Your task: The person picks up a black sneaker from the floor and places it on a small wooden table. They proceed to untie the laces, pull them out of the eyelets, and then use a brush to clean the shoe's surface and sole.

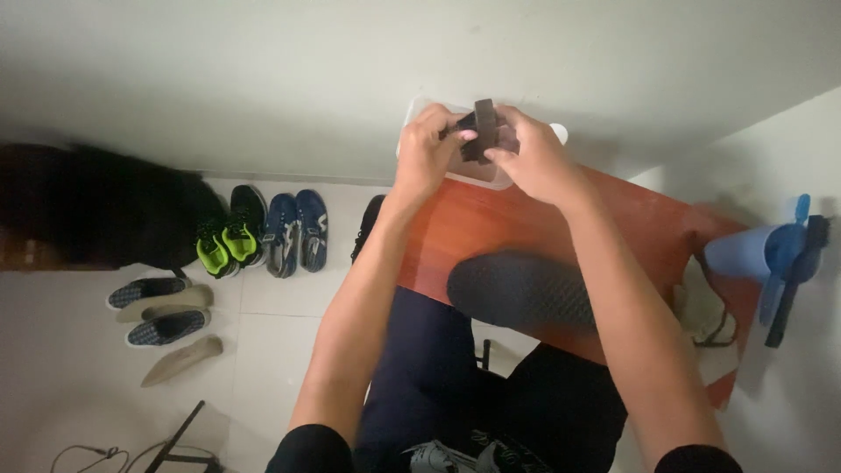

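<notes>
Both hands met at about twelve o'clock in the head view, above the far edge of the reddish-brown wooden table [491,228]. Between them sat a small dark, blocky object [481,130], near black with a matte look, standing roughly upright; a narrower dark strip ran off its side toward nine o'clock. What exactly it was could not be told. The left hand [427,151] pinched the strip end, thumb and fingers closed tight on it. The right hand [533,158] gripped the block from the three o'clock side, fingers curled snugly around its lower part. Directly beneath the hands lay a clear, shallow plastic container [491,179] with rounded corners, resting on the table's far edge against the pale wall.

At six o'clock from the hands, a dark grey textured oval shoe insole [521,289] lay flat on the tabletop. At three o'clock a blue plastic handheld fan [771,252] lay by the table's end. At nine o'clock, pairs of shoes [263,232] lined the tiled floor.
</notes>
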